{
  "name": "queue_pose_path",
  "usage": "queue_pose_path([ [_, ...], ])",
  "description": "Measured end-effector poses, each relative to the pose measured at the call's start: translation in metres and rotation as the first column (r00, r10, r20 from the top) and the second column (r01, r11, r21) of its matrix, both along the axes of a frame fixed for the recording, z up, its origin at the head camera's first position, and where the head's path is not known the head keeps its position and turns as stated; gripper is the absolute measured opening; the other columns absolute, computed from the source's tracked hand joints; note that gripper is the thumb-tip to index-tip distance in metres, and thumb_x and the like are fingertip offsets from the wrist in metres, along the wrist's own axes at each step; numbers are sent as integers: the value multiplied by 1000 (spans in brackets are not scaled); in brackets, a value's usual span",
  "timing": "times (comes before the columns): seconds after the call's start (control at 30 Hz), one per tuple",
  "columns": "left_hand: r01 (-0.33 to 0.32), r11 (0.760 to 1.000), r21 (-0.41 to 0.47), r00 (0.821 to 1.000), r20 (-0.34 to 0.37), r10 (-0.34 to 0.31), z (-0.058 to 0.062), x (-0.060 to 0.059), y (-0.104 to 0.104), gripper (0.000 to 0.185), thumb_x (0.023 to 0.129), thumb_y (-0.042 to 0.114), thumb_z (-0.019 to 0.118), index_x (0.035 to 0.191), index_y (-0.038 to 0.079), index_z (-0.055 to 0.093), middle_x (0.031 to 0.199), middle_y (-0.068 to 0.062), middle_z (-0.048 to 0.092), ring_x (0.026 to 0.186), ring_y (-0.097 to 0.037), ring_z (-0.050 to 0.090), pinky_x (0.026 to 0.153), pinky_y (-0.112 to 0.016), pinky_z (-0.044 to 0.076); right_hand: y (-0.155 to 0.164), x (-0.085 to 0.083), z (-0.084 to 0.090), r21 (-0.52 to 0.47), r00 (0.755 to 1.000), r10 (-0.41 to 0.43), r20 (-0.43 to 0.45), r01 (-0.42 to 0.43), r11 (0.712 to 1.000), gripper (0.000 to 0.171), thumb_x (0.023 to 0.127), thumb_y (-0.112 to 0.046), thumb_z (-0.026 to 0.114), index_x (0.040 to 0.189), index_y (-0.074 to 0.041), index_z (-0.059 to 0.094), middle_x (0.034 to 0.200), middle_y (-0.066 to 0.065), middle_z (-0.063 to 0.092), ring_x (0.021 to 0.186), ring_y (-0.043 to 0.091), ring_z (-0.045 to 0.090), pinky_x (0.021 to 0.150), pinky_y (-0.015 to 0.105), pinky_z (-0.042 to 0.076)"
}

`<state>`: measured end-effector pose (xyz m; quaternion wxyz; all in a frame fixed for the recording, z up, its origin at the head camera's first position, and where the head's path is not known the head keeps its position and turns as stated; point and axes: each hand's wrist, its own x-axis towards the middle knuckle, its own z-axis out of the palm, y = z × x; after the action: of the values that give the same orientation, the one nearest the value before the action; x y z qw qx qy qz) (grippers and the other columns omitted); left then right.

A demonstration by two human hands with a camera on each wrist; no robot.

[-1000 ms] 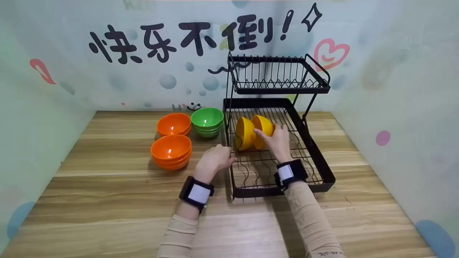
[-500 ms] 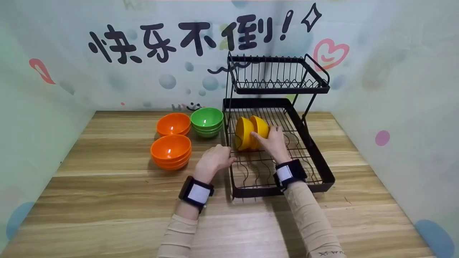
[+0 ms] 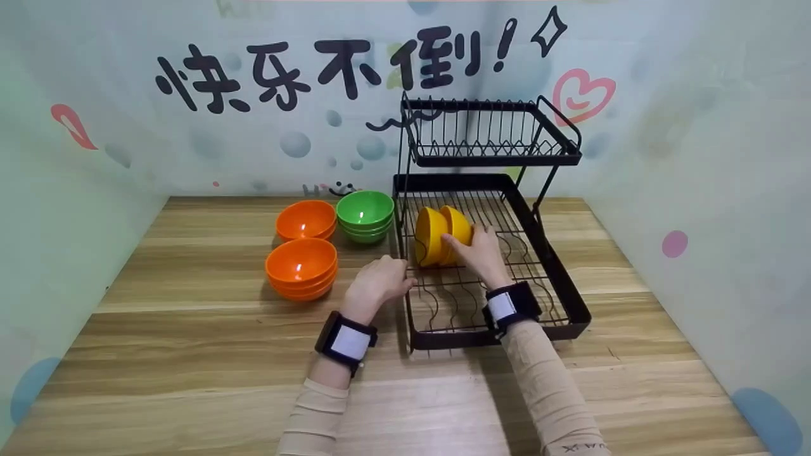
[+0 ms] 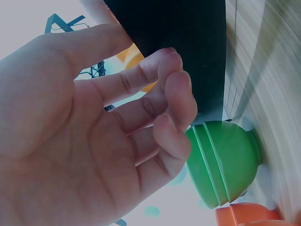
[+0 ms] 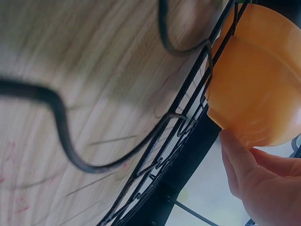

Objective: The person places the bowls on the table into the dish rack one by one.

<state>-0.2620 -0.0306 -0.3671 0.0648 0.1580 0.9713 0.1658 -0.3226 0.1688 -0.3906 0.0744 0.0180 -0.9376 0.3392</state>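
Two yellow bowls (image 3: pixel 431 235) stand on edge, side by side, in the lower tier of the black dish rack (image 3: pixel 500 342). My right hand (image 3: pixel 485 256) holds the right-hand yellow bowl (image 3: pixel 460 227), thumb on its near side and fingers round its base. In the right wrist view, fingertips (image 5: pixel 230 139) meet that bowl's orange-looking surface (image 5: pixel 263 80) beside the wires. My left hand (image 3: pixel 378 283) grips the rack's left rim, its thumb over the inner side. Curled fingers (image 4: pixel 178 94) lie against the rack's black side wall (image 4: pixel 188 37) in the left wrist view.
Left of the rack stand a stack of green bowls (image 3: pixel 365 215) and two stacks of orange bowls, one at the back (image 3: pixel 307 218) and one in front (image 3: pixel 302 269). The rack's upper tier (image 3: pixel 494 158) overhangs the back of the lower tier. A patterned wall (image 3: pixel 253 152) closes off the back.
My right hand has shifted slightly left with the right-hand yellow bowl, bringing it closer against the other yellow bowl. The left hand stays at the rim.
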Motion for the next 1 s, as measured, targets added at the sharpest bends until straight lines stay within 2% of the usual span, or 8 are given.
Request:
queue_pose_path([
  [0.27, 10, 1000, 6, 1000, -2, -10, 1, 1, -1, 23, 92, 26, 60, 95, 3, 65, 94, -16, 69, 83, -29, 66, 77, -43, 53, 0, 1, 0, -3, 1000, 13, 6, -13, 1000, 73, 90, -47, 56, 135, 9, 42, 134, 30, 43, 124, 40, 45, 104, 47, 42],
  [0.67, 9, 1000, 18, 1000, 3, -9, 1, 1, -1, 22, 91, 25, 60, 95, 5, 64, 92, -15, 68, 79, -26, 64, 76, -42, 53, 0, 2, 1, -44, 1000, 21, 8, -21, 999, 73, 91, -47, 56, 141, 4, 37, 139, 29, 41, 129, 39, 43, 107, 47, 39],
  [0.83, 18, 1000, 8, 1000, 17, -18, 2, -1, -2, 23, 92, 26, 60, 98, 4, 64, 92, -14, 67, 81, -27, 64, 78, -43, 53, 1, 3, 1, -42, 999, 24, -29, -25, 999, 71, 92, -45, 56, 140, 4, 38, 139, 30, 43, 128, 40, 44, 107, 47, 38],
  [1.0, 15, 1000, 20, 1000, 16, -16, 2, -4, -6, 26, 90, 31, 62, 89, 5, 65, 85, -10, 65, 74, -23, 59, 73, -41, 51, -1, 2, 1, -34, 997, 14, -74, -17, 999, 68, 91, -43, 57, 137, 5, 42, 136, 29, 44, 127, 40, 44, 107, 48, 38],
])
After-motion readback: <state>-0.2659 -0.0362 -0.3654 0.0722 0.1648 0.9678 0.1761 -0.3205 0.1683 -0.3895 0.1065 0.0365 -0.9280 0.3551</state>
